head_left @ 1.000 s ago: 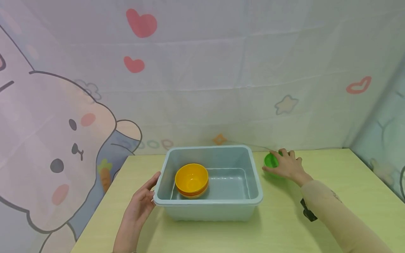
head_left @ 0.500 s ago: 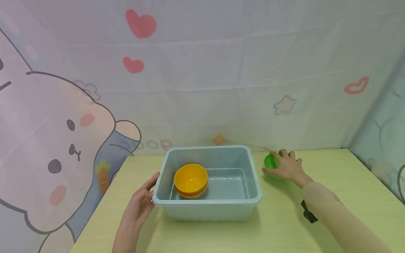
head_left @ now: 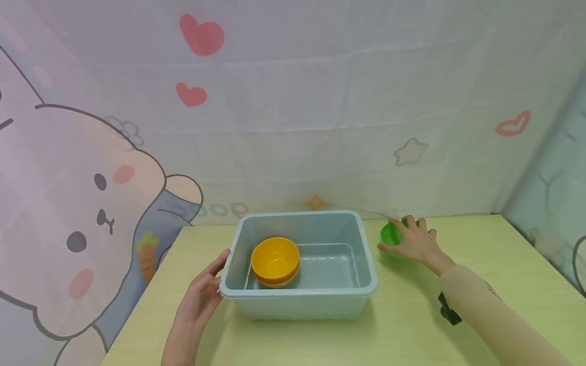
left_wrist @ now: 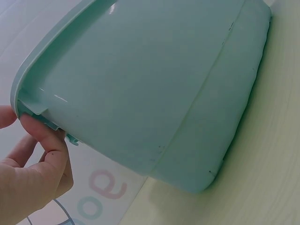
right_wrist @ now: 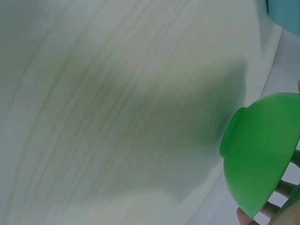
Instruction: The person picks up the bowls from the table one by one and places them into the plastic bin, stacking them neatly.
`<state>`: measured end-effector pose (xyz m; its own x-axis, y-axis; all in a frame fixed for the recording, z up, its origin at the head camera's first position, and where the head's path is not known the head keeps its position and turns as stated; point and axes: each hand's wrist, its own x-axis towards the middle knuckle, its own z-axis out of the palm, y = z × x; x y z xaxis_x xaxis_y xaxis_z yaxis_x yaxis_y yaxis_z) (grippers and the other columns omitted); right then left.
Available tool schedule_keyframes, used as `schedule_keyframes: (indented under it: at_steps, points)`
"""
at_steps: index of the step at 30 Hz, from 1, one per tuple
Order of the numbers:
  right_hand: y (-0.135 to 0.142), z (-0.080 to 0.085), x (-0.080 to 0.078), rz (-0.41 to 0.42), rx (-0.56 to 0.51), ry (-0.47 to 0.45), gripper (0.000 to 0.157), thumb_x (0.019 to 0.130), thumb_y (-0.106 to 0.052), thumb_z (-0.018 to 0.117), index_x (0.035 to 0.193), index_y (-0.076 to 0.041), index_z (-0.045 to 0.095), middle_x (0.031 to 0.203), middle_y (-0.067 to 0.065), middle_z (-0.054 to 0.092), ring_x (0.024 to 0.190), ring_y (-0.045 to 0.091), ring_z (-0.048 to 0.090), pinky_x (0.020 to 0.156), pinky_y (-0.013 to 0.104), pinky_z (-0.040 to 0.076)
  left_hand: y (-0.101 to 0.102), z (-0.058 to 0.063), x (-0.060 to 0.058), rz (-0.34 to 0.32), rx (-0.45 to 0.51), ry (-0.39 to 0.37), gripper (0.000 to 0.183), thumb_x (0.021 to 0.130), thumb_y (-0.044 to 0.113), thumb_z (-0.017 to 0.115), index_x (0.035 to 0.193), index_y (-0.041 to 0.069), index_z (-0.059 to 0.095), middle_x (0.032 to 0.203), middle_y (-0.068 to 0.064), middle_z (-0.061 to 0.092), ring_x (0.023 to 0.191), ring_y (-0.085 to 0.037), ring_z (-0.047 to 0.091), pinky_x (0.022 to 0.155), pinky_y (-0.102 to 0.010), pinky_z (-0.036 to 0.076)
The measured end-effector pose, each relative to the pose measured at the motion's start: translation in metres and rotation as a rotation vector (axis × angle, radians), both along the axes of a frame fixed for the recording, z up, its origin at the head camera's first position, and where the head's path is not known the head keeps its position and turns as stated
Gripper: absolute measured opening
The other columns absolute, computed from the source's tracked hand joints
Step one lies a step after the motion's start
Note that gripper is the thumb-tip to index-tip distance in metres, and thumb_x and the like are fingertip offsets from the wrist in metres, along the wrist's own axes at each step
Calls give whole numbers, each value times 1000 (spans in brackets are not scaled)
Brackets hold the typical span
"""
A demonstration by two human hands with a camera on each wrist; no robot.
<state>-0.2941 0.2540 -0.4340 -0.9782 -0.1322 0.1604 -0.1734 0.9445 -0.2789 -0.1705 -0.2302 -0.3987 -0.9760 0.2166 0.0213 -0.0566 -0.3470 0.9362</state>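
Note:
A pale blue-green plastic bin (head_left: 297, 293) stands on the table in the head view. Inside it, at the left, sits a stack of yellow-orange bowls (head_left: 274, 259). My left hand (head_left: 201, 295) is at the bin's left side; in the left wrist view its thumb and fingers pinch the rim of the bin (left_wrist: 140, 84). Right of the bin, at the back of the table, my right hand (head_left: 416, 244) grips a small green bowl (head_left: 389, 234) from above, fingers spread across its rim and partly hiding it. The right wrist view shows the outside of the green bowl (right_wrist: 262, 145) and its foot.
The pale wood table (head_left: 320, 345) ends at the back against a printed cloth (head_left: 293, 142) with hearts and a cartoon animal. A grey cloth wall (head_left: 554, 203) bounds the right side. A black device (head_left: 448, 309) shows at my right forearm.

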Motion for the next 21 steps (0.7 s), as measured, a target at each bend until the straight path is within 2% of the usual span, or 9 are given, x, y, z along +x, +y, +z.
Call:
schedule_keyframes:
  at_steps: [8,21]
  points:
    - [-4,4,6,31,4,23,90,75,-68,63,143,-14,42,138,27,38,121,53,33,83,70,33,-1,-1,-1,-2,9,-11,56,90,-1,33,131,28,58,133,16,53,112,-8,47,88,-23,42]
    - [-7,34,17,49,-14,57,88,75,-69,61,142,-16,42,136,25,38,117,51,35,77,66,35,0,-1,0,-3,-1,14,56,89,-1,32,128,29,59,135,14,51,111,-9,47,88,-22,42]
